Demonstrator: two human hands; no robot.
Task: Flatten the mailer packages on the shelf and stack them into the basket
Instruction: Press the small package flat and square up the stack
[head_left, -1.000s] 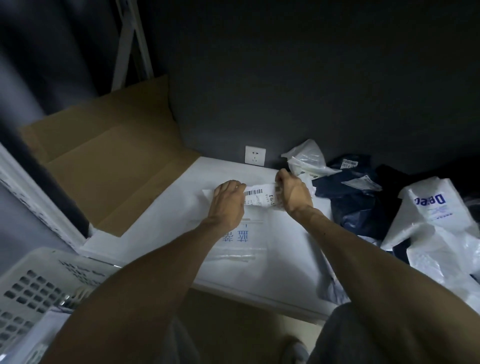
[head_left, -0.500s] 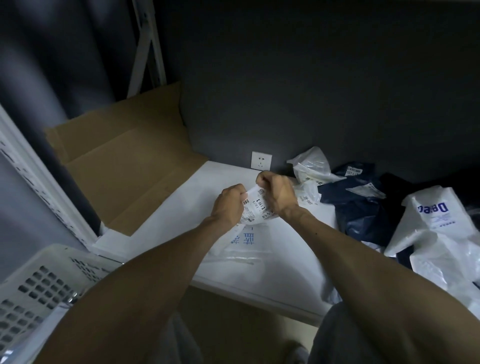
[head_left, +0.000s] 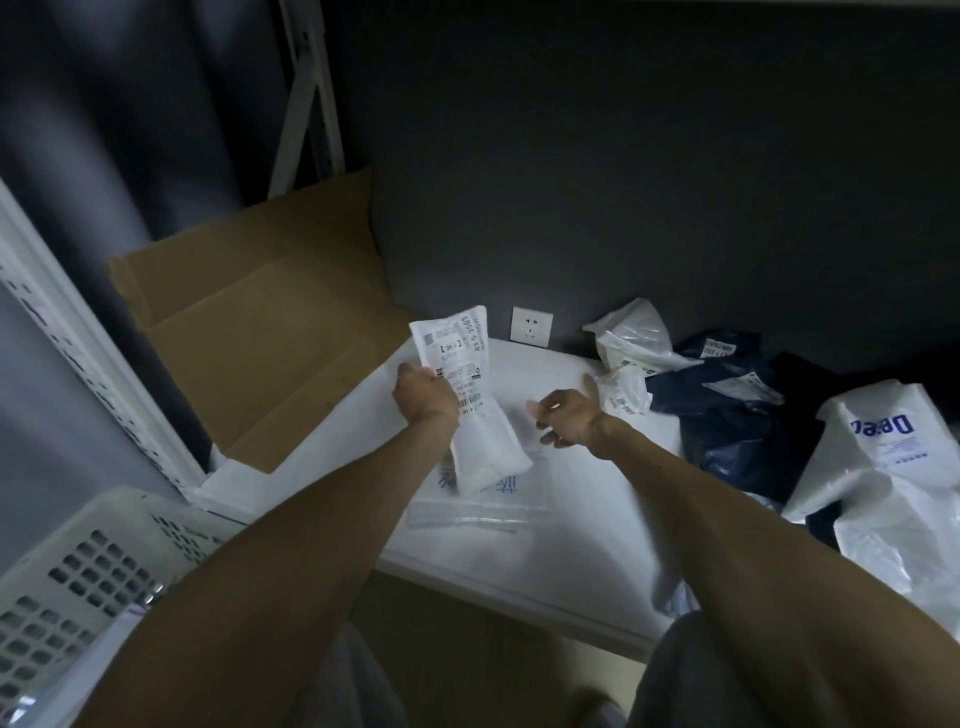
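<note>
1. White mailer with a printed shipping label is held up off the shelf, upright and slightly tilted, label end on top.
2. Left hand grips the mailer at its left edge near the middle, fingers curled round it.
3. Right hand is over the shelf just right of the mailer, fingers loose and spread, holding nothing. Cannot tell if it touches the surface.
4. Flat clear bag with blue characters lies on the shelf under the held mailer.
5. Shelf surface is white and smooth, front edge toward the person.
6. Right end of the shelf holds a pile:
   - two crumpled white mailers near the back
   - navy mailers beside them
   - a big white bag with blue lettering at far right, hanging past the front edge
7. White basket with a slotted wall sits low at left, below shelf level.
8. Flattened brown cardboard leans at the shelf's left end.
9. White wall outlet is on the dark grey wall just above the shelf's back edge.
10. White perforated shelf frame runs down the left side. The room is dim.
</note>
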